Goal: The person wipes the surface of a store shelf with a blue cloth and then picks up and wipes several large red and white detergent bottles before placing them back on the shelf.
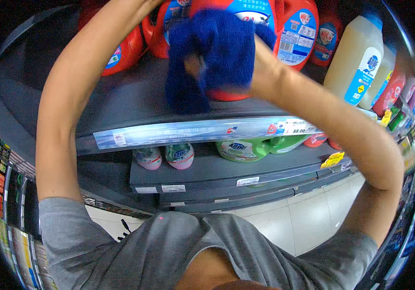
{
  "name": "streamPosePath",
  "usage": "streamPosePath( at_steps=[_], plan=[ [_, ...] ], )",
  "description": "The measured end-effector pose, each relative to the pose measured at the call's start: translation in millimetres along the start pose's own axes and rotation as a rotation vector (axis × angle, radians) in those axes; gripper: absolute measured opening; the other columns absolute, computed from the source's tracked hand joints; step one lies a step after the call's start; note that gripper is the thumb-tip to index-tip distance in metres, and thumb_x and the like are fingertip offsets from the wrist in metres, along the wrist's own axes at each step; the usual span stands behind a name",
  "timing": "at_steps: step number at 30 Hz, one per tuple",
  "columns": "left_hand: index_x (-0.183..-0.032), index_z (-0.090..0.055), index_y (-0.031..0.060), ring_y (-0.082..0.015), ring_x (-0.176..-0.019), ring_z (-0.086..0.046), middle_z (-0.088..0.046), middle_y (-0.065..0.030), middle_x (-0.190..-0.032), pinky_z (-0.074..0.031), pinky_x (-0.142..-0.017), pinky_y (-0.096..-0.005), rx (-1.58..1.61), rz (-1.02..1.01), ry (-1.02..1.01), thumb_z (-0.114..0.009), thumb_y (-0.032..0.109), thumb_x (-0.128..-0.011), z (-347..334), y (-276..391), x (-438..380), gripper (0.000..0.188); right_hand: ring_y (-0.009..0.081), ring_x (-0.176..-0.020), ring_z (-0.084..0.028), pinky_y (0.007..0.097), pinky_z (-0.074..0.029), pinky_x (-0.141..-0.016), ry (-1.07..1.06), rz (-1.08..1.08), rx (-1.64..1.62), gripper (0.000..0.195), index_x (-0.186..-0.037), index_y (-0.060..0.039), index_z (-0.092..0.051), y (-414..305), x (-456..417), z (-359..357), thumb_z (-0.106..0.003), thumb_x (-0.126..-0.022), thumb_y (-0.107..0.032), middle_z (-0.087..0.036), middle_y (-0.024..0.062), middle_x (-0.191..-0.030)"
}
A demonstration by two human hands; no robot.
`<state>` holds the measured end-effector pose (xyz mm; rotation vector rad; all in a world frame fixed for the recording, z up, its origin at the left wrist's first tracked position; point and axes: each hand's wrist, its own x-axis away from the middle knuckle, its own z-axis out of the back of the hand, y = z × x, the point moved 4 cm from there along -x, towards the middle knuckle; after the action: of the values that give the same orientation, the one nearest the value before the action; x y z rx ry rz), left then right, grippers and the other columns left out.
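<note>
A dark blue cloth (225, 50) is wrapped around my right hand (263, 69), hiding most of it; a bit of skin shows through a fold. Cloth and hand are blurred. Directly behind them stands a large red detergent jug (231, 96) with a blue label, and its lower edge shows beneath the cloth. Whether the cloth touches the jug, I cannot tell. My left forearm rises past the top edge of the view, so my left hand is out of sight. Below lies the dark grey shelf (131, 98) that carries the jugs.
More red jugs (298, 36) line the shelf, with a pale yellow jug (352, 58) at the right. A price strip (193, 132) runs along the front edge. On the lower shelf (193, 177) are green bottles (241, 150) and pink-based bottles (179, 156). White floor tiles (312, 221) show below.
</note>
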<state>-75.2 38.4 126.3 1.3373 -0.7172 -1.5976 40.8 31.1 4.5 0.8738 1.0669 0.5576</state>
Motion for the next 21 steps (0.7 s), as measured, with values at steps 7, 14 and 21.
streamPosePath(
  at_steps=[7,14,21],
  plan=[
    [-0.122,-0.066,0.0026,-0.0226,-0.091,-0.073,-0.074,-0.0140,-0.110,-0.061,-0.087,-0.0407,-0.118,0.016,0.042,-0.074,0.049,-0.091,-18.2,14.5,-0.7,0.056,0.0227,-0.093,-0.066,0.0381,-0.053,-0.076,-0.143,-0.008,0.017,0.014,-0.092,-0.0115,-0.069,28.3,-31.8,2.7,-0.066,-0.086,-0.023,-0.064,0.0054,-0.087],
    [-0.121,-0.067,0.0009,-0.0226,-0.090,-0.073,-0.074,-0.0151,-0.108,-0.062,-0.086,-0.0410,-0.124,-0.026,0.036,-0.078,0.041,-0.089,-34.4,19.9,3.3,0.052,0.0226,-0.107,-0.068,0.0396,-0.055,-0.089,-0.270,0.043,-0.345,0.030,-0.110,-0.0163,-0.073,46.6,134.7,8.1,-0.074,-0.082,-0.027,-0.071,0.0041,-0.110],
    [-0.116,-0.068,0.0024,-0.0234,-0.087,-0.074,-0.075,-0.0143,-0.104,-0.062,-0.084,-0.0388,0.079,0.039,-0.007,-0.073,0.036,-0.093,-15.6,-5.4,-17.2,0.041,0.0305,-0.101,-0.070,0.0399,-0.052,-0.093,0.375,-1.242,-0.483,0.040,-0.125,-0.0003,-0.062,77.0,106.5,15.8,-0.067,-0.094,-0.025,-0.072,0.0194,-0.109]
  ],
)
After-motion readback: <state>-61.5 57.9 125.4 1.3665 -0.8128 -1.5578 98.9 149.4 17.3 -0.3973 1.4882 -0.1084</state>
